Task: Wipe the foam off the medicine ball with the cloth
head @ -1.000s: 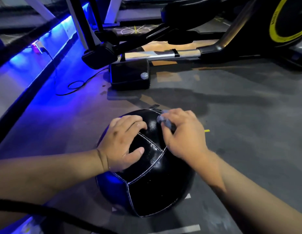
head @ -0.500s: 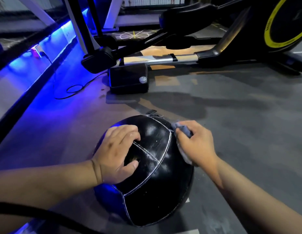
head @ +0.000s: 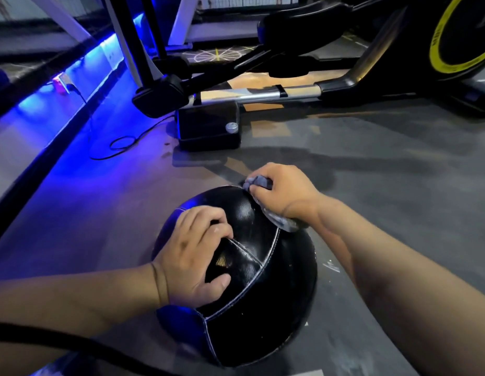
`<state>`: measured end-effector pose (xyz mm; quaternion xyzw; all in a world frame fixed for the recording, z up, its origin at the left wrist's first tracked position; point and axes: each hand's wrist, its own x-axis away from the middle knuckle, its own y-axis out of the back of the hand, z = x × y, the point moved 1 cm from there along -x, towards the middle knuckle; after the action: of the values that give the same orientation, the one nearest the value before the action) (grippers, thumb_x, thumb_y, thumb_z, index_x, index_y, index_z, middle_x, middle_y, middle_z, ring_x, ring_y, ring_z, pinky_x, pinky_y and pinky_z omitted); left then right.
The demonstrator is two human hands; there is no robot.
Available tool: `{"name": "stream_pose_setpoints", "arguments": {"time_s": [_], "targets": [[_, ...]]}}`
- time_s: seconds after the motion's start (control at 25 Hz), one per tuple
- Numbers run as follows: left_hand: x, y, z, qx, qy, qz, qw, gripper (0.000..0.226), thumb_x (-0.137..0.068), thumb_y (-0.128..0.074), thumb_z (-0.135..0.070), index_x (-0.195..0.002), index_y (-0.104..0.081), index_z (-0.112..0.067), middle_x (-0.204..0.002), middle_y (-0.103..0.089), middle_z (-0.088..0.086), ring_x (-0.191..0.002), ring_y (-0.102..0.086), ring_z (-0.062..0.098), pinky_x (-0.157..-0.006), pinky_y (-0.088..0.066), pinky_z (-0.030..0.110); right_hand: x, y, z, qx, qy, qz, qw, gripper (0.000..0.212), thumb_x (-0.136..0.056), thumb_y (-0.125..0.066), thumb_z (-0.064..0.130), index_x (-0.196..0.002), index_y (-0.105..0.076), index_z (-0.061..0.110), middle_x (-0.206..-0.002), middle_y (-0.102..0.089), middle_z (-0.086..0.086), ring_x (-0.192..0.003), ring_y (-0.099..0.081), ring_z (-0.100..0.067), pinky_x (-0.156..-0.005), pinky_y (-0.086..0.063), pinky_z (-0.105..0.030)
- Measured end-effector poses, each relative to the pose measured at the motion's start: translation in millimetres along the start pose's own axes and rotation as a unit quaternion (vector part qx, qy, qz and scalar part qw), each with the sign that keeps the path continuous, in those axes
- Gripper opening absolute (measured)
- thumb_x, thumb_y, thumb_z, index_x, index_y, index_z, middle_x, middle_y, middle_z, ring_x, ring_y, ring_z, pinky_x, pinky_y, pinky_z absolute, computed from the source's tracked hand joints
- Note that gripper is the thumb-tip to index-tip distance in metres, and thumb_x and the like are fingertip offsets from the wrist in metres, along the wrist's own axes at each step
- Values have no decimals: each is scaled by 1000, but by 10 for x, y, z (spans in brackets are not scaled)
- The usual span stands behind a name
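The wiping is under way. The medicine ball (head: 252,272) sits on the gym floor (head: 398,199), near the base of an exercise machine (head: 208,128). The left hand (head: 192,256) spreads on top, steadying it; the right hand (head: 282,194) clutches the cloth (head: 259,183) against the far upper side. Next probably calls for turning the ball to reach unwiped panels.

Dim; blue strip light (head: 46,104) glows left; wide-angle edges bend.

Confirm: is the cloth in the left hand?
No. The right hand grips the cloth against the medicine ball; the left hand rests bare on the ball.
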<state>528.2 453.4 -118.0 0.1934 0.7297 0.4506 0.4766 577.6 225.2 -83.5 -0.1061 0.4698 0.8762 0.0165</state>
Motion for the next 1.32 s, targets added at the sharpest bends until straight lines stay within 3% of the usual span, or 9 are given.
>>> {"name": "stream_pose_setpoints", "arguments": {"time_s": [0.12,0.32,0.64,0.8,0.88,0.96,1.08,1.2,1.32], "targets": [[-5,-9,-22,-12,-7,0,1000,53,-71,-50,-51,-107,-52,-12,-111,-52,10,-104,-53,32,-92,-39,49,-118,79,37,10,4,94,995,19,-88,-60,31,-102,-73,33,-109,-69,12,-103,-62,-15,-93,-47,-29],[-112,22,156,-40,-53,40,997,44,-71,-55,-40,-108,-52,-16,-114,-52,13,-103,-50,31,-93,-37,48,-22,136,9,13,-9,96,995,17,-88,-58,31,-97,-72,35,-102,-65,15,-102,-62,-15,-93,-47,-29],[-375,345,841,-168,-227,211,936,47,-68,-56,-33,-111,-52,-16,-118,-55,23,-109,-58,39,-103,-32,63,843,-17,-71,22,-46,-88,995,14,-86,-64,31,-97,-73,27,-93,-63,4,-90,-62,-25,-78,-50,-32],[-464,525,719,-173,-92,206,959,42,-69,-50,-32,-106,-57,-13,-121,-54,17,-106,-58,34,-98,-40,56,1313,-415,220,38,-70,-216,973,32,-88,-51,43,-108,-73,30,-104,-62,8,-87,-54,-23,-72,-53,-32],[-464,412,441,-84,85,108,987,39,-77,-41,-41,-107,-52,-18,-118,-51,5,-98,-57,30,-91,-44,48,1373,-508,267,6,-89,-262,961,33,-88,-53,42,-111,-72,29,-111,-63,8,-88,-52,-22,-74,-53,-34],[-432,211,227,-49,255,101,960,54,-78,-30,-58,-114,-48,-23,-119,-46,0,-103,-52,29,-92,-44,45,1424,-555,344,-15,-90,-279,956,30,-88,-60,35,-115,-71,27,-119,-62,7,-94,-52,-21,-83,-51,-34],[-248,91,184,-131,229,121,957,60,-82,-29,-60,-122,-48,-21,-122,-47,4,-101,-50,34,-88,-47,48,1611,-721,502,30,114,-224,967,30,-95,-57,24,-123,-68,17,-129,-61,-4,-109,-57,-28,-98,-45,-40],[-160,124,316,-130,217,95,963,52,-85,-31,-50,-120,-50,-17,-120,-50,7,-95,-51,36,-85,-48,52,1586,-661,376,111,366,-108,917,42,-96,-58,17,-137,-52,9,-139,-56,-16,-118,-58,-36,-102,-44,-48],[-158,67,300,-116,223,78,965,50,-82,-32,-44,-120,-50,-17,-119,-50,7,-95,-49,35,-87,-47,51,1232,-502,184,-13,229,-169,959,56,-80,-79,17,-129,-56,3,-135,-58,-19,-123,-57,-27,-102,-47,-39]]}}
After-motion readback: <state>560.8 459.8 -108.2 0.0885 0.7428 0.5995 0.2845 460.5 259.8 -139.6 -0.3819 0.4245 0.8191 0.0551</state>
